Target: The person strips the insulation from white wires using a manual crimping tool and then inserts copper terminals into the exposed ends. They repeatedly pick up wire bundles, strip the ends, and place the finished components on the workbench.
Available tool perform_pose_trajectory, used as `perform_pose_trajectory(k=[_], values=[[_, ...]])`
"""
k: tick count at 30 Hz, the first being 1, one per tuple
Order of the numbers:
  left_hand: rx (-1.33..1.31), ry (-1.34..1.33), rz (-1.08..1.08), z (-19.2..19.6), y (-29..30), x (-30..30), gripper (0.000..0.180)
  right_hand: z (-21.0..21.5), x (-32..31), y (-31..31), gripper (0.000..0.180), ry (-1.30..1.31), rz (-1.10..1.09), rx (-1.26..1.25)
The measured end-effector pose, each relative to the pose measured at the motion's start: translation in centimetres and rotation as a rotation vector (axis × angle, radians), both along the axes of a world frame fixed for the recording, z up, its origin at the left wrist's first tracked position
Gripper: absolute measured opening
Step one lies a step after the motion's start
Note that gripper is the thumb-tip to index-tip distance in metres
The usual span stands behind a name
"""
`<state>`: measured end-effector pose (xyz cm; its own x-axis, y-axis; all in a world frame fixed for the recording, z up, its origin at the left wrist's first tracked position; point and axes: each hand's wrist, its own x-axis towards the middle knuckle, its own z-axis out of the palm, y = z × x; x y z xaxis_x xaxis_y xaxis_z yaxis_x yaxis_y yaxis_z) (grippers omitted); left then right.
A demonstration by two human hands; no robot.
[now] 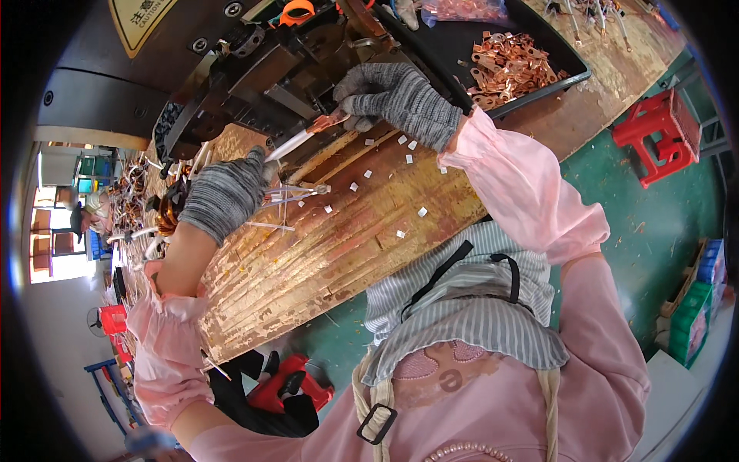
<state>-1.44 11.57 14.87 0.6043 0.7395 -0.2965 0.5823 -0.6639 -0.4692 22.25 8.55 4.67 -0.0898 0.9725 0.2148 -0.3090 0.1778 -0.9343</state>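
Observation:
My left hand (225, 192), in a grey knit glove, is closed around a white-sleeved wire (289, 145) that slants up to the right. At its far end sits a copper terminal lug (329, 121), pinched between the gloved fingers of my right hand (396, 100). Both hands are just in front of the dark metal machine (258, 88), above the worn wooden bench (308, 266). Below the wire, near my left hand, lie thin leads with a terminal end (319, 189). My fingers partly hide the lug.
A black tray (531, 98) holding loose copper lugs (508, 65) stands beyond my right hand. Small white pieces (423, 212) are scattered over the bench. Bundled wires (138, 196) lie at the left. A red stool (662, 137) stands on the green floor at the right.

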Motion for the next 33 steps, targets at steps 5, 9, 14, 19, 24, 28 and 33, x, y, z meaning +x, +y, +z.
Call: perform_pose_trajectory(k=[5, 9, 14, 19, 24, 28, 33], values=[[0.033, 0.078, -0.044, -0.2, 2.5, 0.6, 0.037, -0.5, 0.8, 1.5, 0.013, 0.047, -0.022, -0.021], [-0.028, 0.19, -0.052, -0.2, 2.6, 0.4, 0.034, 0.1, 0.5, 1.3, 0.014, 0.017, -0.002, -0.074], [0.023, 0.019, -0.152, -1.8, 3.5, -1.2, 0.037, 0.8, 0.7, 1.5, 0.015, -0.015, 0.042, -0.093], [0.025, 0.042, -0.197, -2.0, 4.4, -1.5, 0.039, 0.9, 0.6, 2.4, 0.016, 0.01, 0.031, -0.162], [0.026, 0.086, -0.085, -1.5, 4.1, -0.9, 0.042, 0.6, 0.5, 2.8, 0.016, 0.002, 0.027, -0.157], [0.023, 0.078, 0.032, -0.9, 3.3, 0.4, 0.043, 0.5, 1.0, 3.0, 0.017, -0.076, 0.031, -0.137], [0.005, 0.191, -0.048, -1.0, 3.7, 0.1, 0.035, 0.8, 1.1, 2.9, 0.019, -0.254, -0.024, -0.098]])
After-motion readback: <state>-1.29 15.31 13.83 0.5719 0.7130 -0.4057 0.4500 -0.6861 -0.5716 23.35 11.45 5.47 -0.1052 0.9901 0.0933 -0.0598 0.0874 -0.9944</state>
